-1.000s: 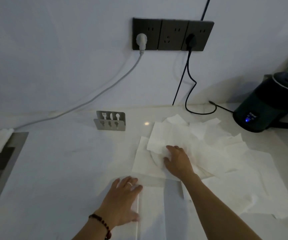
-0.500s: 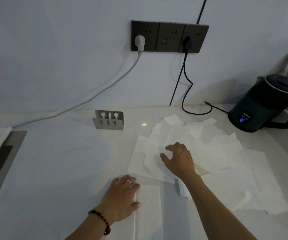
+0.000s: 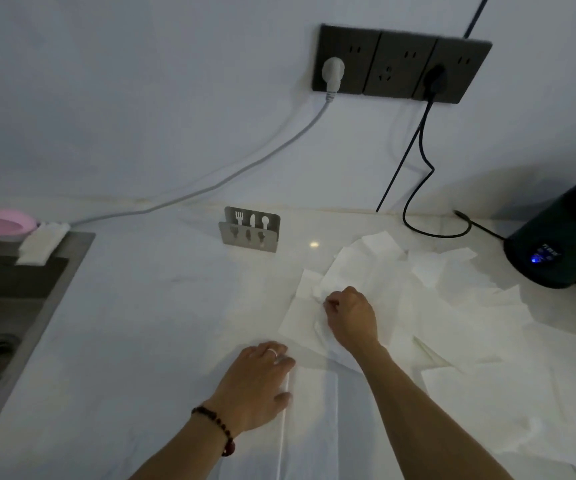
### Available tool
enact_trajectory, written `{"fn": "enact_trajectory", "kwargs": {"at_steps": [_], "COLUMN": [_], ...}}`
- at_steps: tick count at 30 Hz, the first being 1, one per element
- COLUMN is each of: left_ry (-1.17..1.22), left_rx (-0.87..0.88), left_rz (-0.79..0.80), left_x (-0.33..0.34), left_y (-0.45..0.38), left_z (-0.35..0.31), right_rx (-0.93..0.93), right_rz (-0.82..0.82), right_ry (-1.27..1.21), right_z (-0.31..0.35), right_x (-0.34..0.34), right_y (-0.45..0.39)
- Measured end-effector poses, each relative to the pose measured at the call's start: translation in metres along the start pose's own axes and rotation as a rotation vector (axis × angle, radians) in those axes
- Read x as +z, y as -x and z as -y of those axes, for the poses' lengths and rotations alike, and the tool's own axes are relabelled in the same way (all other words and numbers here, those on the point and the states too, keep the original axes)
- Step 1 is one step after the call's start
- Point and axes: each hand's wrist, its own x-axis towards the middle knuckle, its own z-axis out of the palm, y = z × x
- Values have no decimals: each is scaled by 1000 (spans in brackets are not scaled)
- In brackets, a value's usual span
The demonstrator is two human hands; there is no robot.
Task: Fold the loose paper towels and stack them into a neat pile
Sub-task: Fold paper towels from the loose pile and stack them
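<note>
Right hand [image 3: 350, 317] is down in the loose paper towels [image 3: 453, 306], fingers curled and pinching one crumpled sheet [image 3: 319, 289] at the near-left edge of the heap that sprawls across the counter [image 3: 141, 323] toward the dark kettle [image 3: 563, 237]. Left hand [image 3: 257, 382] lies flat, fingers straight, pressing the left edge of the folded towel [image 3: 314, 410] at the front of the counter, just beside the heap.

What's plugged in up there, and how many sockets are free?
Sockets: 3, one dark wall panel
Grey plug: 1
Black plug: 1
Free socket: 1
Total plugs: 2
</note>
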Motion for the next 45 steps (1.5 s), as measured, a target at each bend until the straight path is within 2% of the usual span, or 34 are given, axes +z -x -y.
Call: {"fn": "enact_trajectory", "kwargs": {"at_steps": [3,6,9,12,15,20,22,26,29,31,33,36,39,42,45], "left_ry": [65,240,314,217,162,705,863,1135,1329,1515,1719,1761,1634,1586,1646], "left_rx": [-20,-97,-119,-39,22,-65,-85,-131,-138,-119,-123,-236,-318,-337,-328], "left_rz": [-70,-273,-436,-418,-397,-371,-365,-468,-495,-420,-305,-265,-289,-232,-181], "left_x": [-7,-21,-39,-50,-50,-65,-77,-113,-139,-148,-152,-148,-135,-115,-98], "left_y": [-5,-18,-45,-72,-91,-95,-93,-88,-81,-78,-72,-61,-54,-46,-36], "left_z": [1,-3,-14,-23,-28,-28,-26,-28,-30,-31,-32,-34,-32,-34,-35], "right_rx": [9,-36,-91,-109,-16,146,161,128,142,167,181,222,228,296,420], "right_rz": [-25,-27,6,-22,-40,-160,-189,-265,-249,-159,-154,-95,48,149,64], "right_ry": [-137,-265,-272,-268,-245,-157,-167,-156,-384,-679,-973,-1251,-1374,-1346,-1245], "right_z": [-2,-5,-15,-26,-35,-51,-49,-42,-29,-20,-14,-3,6,8,4], "right_x": [-12,-24,-29,-32,-33,-38,-48,-74,-103,-117,-124,-127,-122,-113,-100], "right_y": [5,18,31,39,47,57,55,47,49,51,53,64,82,107,128]}}
